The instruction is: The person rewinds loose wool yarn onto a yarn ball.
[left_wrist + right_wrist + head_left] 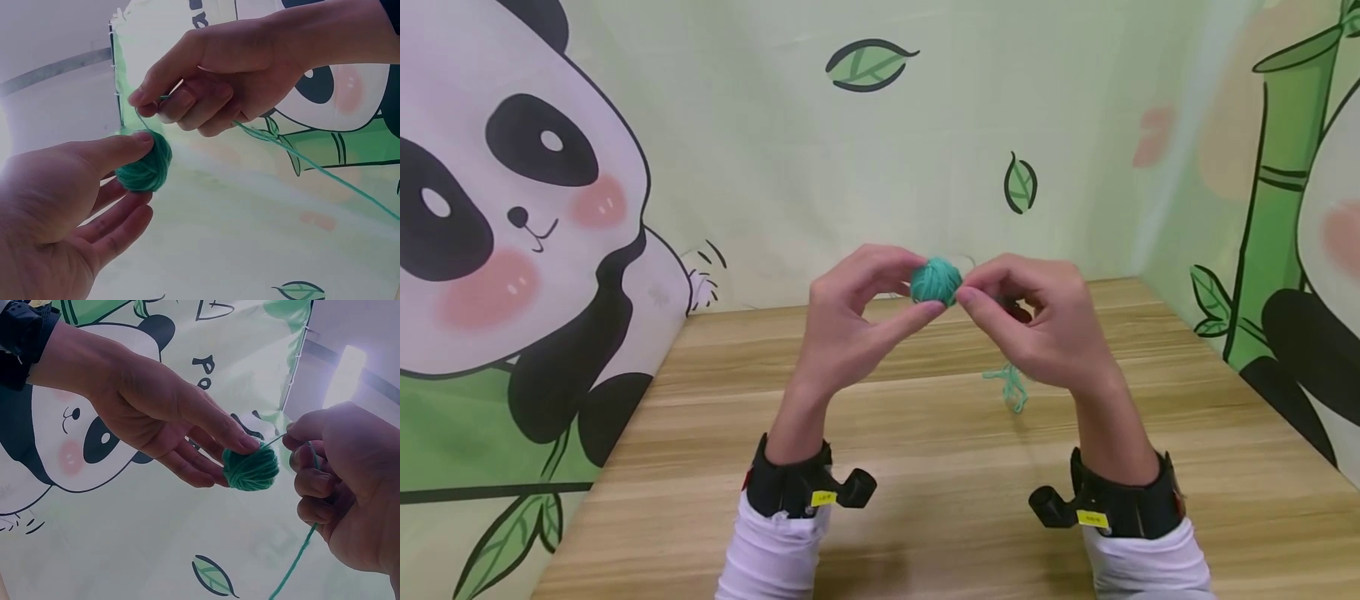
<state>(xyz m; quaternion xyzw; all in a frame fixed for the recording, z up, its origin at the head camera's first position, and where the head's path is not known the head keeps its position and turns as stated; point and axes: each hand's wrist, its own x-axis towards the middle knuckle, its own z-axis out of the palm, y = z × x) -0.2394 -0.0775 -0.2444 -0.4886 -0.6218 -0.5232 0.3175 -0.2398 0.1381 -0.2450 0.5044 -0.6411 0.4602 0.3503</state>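
Left hand point(853, 321) pinches small round turquoise yarn ball point(936, 282) above wood-grain counter point(925, 442); right hand point(1045, 321) pinches thin turquoise strand point(294, 563) just beside ball. Careful: fingertip hold looks light, so sharp tug could pop ball loose; slack bunched tail point(1015, 390) might knot.

Yarn strand point(325, 170) cut off at the left wrist view's right edge, yellow labels point(823, 498) too small for reading

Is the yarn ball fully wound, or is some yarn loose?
Not fully wound: a strand runs from the ball through the right hand and trails beyond it.
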